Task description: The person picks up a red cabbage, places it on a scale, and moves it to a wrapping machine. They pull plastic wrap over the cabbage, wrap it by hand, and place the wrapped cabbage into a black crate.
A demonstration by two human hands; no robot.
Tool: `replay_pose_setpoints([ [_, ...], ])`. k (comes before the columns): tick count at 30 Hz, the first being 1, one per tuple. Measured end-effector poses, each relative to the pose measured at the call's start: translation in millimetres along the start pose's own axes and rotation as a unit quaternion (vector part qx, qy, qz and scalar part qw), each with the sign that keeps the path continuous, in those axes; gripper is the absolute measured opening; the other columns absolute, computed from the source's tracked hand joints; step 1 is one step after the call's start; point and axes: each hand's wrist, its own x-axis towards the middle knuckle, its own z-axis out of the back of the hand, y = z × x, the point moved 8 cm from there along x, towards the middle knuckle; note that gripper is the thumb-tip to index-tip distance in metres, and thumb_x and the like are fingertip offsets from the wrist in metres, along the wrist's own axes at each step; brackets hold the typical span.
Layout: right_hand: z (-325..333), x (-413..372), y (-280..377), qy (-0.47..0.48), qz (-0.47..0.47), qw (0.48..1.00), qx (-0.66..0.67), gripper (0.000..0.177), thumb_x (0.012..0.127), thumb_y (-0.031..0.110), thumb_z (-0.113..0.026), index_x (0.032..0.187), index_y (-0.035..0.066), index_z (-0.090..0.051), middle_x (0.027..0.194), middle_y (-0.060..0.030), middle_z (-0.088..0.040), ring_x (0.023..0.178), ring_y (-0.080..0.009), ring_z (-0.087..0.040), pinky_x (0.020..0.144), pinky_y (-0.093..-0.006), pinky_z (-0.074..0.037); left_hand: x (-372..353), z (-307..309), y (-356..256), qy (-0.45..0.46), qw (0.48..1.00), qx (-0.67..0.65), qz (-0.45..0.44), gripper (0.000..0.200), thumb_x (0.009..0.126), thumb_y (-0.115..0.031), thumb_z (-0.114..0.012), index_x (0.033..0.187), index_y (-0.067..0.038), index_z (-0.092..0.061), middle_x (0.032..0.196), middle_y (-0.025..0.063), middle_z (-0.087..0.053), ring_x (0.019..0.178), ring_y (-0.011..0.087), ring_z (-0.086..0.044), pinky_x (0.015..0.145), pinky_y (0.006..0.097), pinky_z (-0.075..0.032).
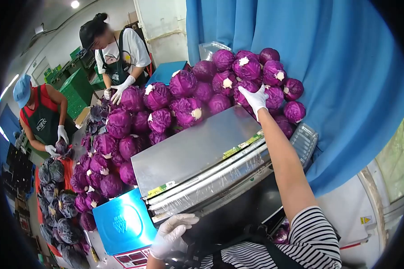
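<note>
My right hand [256,99], in a white glove, stretches out to the pile over the far end of the wrapping machine. Its thumb and fingers are spread against a red cabbage [274,97], not closed round it. Many purple heads with pale cut stems lie heaped around it. My left hand [173,233], also gloved, is near my body at the front left corner of the wrapping machine [197,148]. Its fingers are loosely bent and apart, with nothing in them. Clear film [211,184] shows along the machine's front edge.
A blue-topped scale [123,222] stands left of the machine, and another blue plate [166,71] lies behind the heap. Two co-workers [121,58] stand at the left; one handles a cabbage. Darker untrimmed cabbages [63,215] lie lower left. A blue curtain [336,80] hangs at the right.
</note>
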Motion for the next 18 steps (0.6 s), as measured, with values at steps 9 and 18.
replay_pose_setpoints([
  [9,-8,5,-21,-0.053,0.051,0.985,0.156,0.105,0.060,0.036,-0.086,0.143,0.007,-0.028,0.143,-0.0293,-0.011,0.128,-0.0373,-0.033,0.103,-0.0418,-0.035,12,-9,4,-0.115,0.993,-0.003,-0.037,0.036,0.092,-0.024,-0.057,0.115,0.003,-0.056,0.110,0.0145,-0.063,0.104,0.0206,-0.059,0.092,0.0327,-0.045],
  [18,1,14,-41,-0.032,0.034,0.974,0.221,0.092,0.059,0.040,-0.086,0.134,0.009,-0.043,0.136,-0.0273,-0.028,0.121,-0.0366,-0.039,0.099,-0.0414,-0.040,-2,-22,-1,-0.129,0.991,0.042,-0.021,0.032,0.093,-0.021,-0.056,0.116,0.001,-0.057,0.114,0.0102,-0.062,0.106,0.0167,-0.057,0.093,0.0295,-0.042],
])
